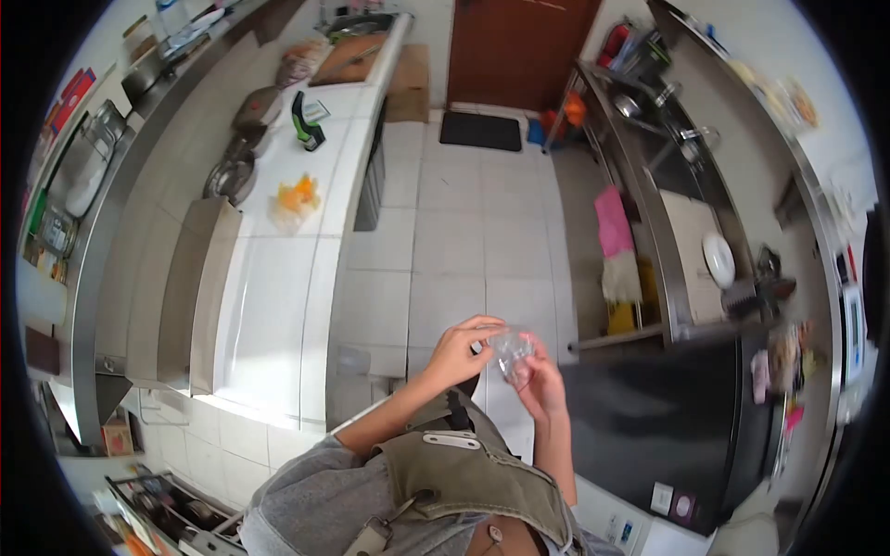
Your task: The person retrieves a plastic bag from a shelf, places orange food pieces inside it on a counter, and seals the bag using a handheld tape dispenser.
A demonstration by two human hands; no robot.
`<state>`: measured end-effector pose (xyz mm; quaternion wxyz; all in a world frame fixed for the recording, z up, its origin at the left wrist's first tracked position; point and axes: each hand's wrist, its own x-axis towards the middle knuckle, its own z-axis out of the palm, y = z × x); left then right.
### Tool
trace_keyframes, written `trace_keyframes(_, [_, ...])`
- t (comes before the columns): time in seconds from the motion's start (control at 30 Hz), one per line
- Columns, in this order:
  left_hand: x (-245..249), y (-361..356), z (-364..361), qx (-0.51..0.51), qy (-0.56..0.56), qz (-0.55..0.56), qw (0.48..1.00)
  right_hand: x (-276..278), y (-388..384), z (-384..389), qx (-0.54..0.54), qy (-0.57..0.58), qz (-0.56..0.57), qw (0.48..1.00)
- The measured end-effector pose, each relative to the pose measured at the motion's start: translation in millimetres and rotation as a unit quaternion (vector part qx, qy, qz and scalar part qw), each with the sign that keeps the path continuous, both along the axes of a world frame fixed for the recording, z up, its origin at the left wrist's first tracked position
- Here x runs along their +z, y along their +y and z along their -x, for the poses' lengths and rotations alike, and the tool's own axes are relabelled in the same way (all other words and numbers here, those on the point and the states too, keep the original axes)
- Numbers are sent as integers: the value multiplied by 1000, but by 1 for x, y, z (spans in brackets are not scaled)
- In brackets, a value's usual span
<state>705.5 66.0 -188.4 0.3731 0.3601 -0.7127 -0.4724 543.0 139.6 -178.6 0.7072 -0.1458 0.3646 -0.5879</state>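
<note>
A clear, shiny plastic container, small and rounded, is held up in front of my apron. Its exact kind is hard to make out. My left hand grips its left side, with the fingers curled over the upper edge. From the right, my right hand closes its fingers around the other side. On the white tiled counter to the left, a clear plastic bag with orange-yellow pieces lies apart from both hands.
Farther along the counter stand a green-and-black tool and a wooden board. A steel sink table with a white plate lines the right. Below is a black fridge. A dark mat lies by the door.
</note>
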Motion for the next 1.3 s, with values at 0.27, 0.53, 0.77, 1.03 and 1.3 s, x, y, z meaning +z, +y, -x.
trace_keyframes(0.27, [2, -178, 22, 221, -158, 163, 948, -13, -207, 17, -82, 428, 117, 893])
trace_keyframes(0.53, [12, -270, 4, 308, -220, 101, 920, 0, -377, -36, 267, 692, 247, 624])
trace_keyframes(0.77, [30, -305, -64, 575, -145, -61, 803, 3, -490, -91, 424, 613, 454, 489])
trace_keyframes(1.03, [75, -297, -65, 718, -179, 39, 672, 61, -514, -184, 577, 342, 613, 417])
trace_keyframes(1.3, [109, -250, -101, 783, -311, -192, 504, 72, -479, -267, 629, 288, 642, 332])
